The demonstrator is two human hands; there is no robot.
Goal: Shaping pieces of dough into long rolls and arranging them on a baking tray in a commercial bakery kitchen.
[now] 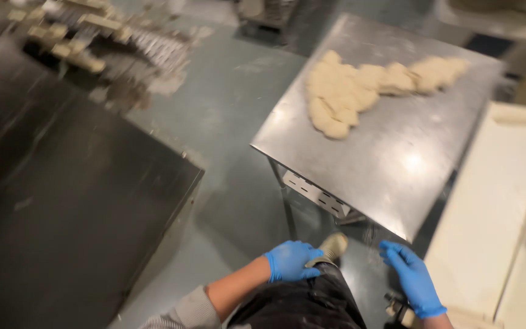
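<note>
Pale, lumpy dough (360,91) lies heaped on the steel desk (397,164); my gloved left hand (291,261) and right hand (412,279) hang open, empty.

hands (348,271): blue gloves | dough (360,88): pale beige | table (397,164): silver-grey | floor (232,122): grey-green

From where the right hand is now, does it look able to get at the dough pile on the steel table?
Probably not without stepping closer: the right hand hangs low beside the table's near corner, while the dough pile lies toward the far side of the steel table.
</note>
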